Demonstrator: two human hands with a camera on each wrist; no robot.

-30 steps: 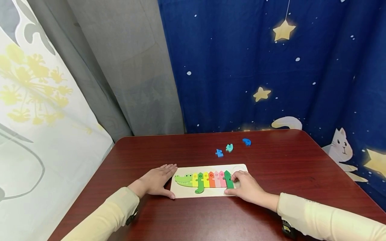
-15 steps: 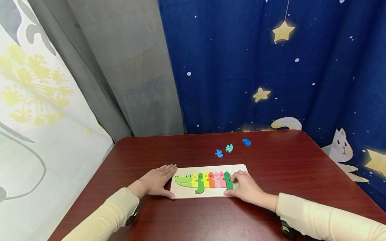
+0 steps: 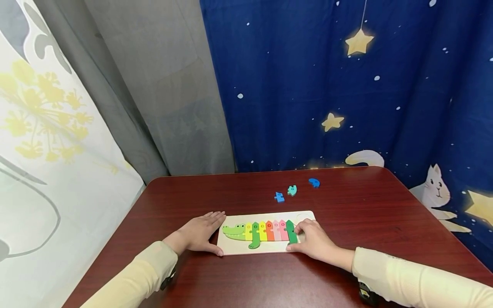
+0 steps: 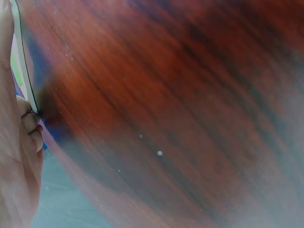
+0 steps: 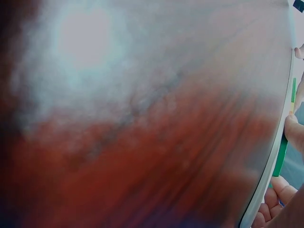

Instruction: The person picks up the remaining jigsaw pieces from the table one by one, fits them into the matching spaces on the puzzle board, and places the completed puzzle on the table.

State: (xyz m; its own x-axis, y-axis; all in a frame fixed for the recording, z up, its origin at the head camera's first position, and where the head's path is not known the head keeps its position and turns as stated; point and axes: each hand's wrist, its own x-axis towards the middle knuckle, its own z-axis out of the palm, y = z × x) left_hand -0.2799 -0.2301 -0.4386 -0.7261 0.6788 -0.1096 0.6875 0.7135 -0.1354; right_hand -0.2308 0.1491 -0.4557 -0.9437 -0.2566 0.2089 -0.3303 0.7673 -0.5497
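A pale wooden puzzle board (image 3: 236,249) lies on the table, bearing a crocodile made of coloured pieces. My left hand (image 3: 198,233) rests at its left end, fingers stretched out and thumb by the near corner. At the right end, my right hand (image 3: 316,242) pinches a dark green puzzle piece (image 3: 290,231) between thumb and fingers, beside the pink pieces (image 3: 283,231). That hand covers the board's right part. In the right wrist view, the green piece (image 5: 281,156) shows at the thumb, just above the board's edge.
Beyond the board lie three loose puzzle pieces: a blue one (image 3: 279,197), a teal one (image 3: 292,190) and a darker blue curved one (image 3: 314,182). The dark red table (image 3: 192,192) ends at curtains behind and to the left.
The head view has tilted very slightly. Both hands, the board and the pieces keep the same places relative to each other.
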